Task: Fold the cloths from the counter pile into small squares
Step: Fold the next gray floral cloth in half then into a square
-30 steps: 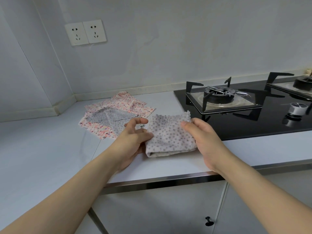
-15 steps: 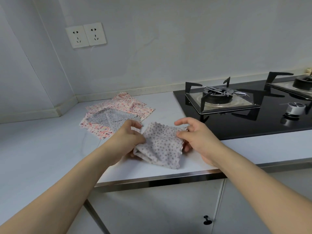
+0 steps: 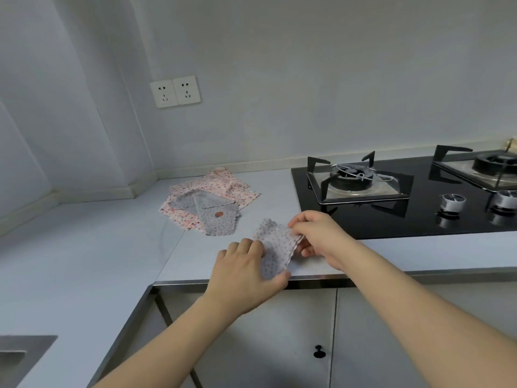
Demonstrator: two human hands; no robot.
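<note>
a home kitchen: gas hob [image 3: 405, 191] set in a counter [image 3: 84, 247], cabinets [image 3: 279, 331] below.

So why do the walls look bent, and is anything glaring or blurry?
Head view: wide-angle lens bows the wall corner; soft, even light, faint shadows; the glossy black cooktop mirrors its burner stands; the hands' grey dotted cloth looks slightly soft.

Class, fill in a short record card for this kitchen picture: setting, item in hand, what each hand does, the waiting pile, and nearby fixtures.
Setting: pale counter beside a black gas hob
Item in hand: grey dotted cloth, partly folded, near the counter's front edge
Left hand: grips the cloth's near side
Right hand: pinches its far edge
Waiting pile: pink floral cloths under a grey cloth with a red spot
Fixtures: double wall socket, cupboard knob
</note>
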